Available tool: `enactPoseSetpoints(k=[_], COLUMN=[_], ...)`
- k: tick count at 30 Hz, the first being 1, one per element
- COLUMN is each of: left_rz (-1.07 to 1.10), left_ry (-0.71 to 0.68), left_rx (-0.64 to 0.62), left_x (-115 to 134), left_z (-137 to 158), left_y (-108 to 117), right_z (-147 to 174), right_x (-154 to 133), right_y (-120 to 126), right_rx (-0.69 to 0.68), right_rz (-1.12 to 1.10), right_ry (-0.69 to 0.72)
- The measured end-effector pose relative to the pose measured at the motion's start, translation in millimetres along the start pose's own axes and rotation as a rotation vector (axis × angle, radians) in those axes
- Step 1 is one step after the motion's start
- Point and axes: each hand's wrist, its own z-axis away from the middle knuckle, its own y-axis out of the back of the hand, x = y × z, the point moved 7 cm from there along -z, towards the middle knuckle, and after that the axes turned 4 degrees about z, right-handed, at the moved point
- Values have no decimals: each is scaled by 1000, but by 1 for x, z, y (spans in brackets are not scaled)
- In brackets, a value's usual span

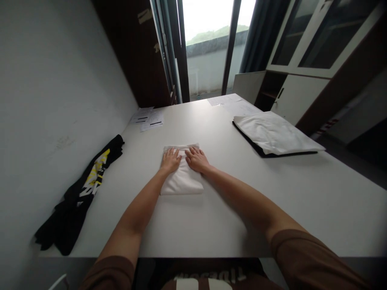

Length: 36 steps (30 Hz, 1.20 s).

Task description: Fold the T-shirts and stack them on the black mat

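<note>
A white cloth [183,183], folded into a small rectangle, lies on the white table [223,229] in front of me. My left hand [171,160] rests flat on its upper left part, fingers stretched out. Pressed on the upper right part is my right hand [196,158], its fingers also extended and pointing away from me. Both palms face down, a small gap between them, and neither hand grips anything. Light wrinkles run across the lower half of the cloth.
A crumpled black garment [81,193] with yellow and white print lies along the left wall. At right, folded white fabric [275,131] sits on a black piece. Paper sheets [151,119] lie at the far left; more sheets [232,104] lie at the far edge.
</note>
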Motion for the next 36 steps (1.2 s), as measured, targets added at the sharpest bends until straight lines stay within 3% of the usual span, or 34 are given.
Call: enactPoseSetpoints(k=[4, 7, 11, 13, 17, 20, 23, 27, 31, 36], left_rz=[17, 38, 94, 127, 94, 77, 98, 142, 159, 160], left_ry=[169, 210, 105, 14, -43, -14, -36, -180, -231, -174], left_rx=[-5, 25, 256, 297, 152, 104, 107, 164, 82, -15], left_x=[-40, -57, -52, -42, -30, -31, -28, -3, 17, 3], left_z=[1, 11, 34, 44, 51, 52, 54, 62, 68, 60], left_y=[11, 22, 41, 39, 19, 16, 22, 32, 20, 5], right_z=[-2, 4, 22, 35, 64, 81, 94, 113, 145, 185], right_x=[11, 15, -3, -27, -73, -83, -78, -72, -67, -48], right_y=[-9, -2, 12, 16, 8, 1, 1, 10, 21, 37], right_rx=[-115, -142, -102, -55, -48, -90, -128, -142, -183, -252], right_rz=[25, 30, 9, -3, -9, 9, 16, 41, 44, 20], right_ry=[0, 4, -29, 33, 181, 240, 293, 312, 391, 440])
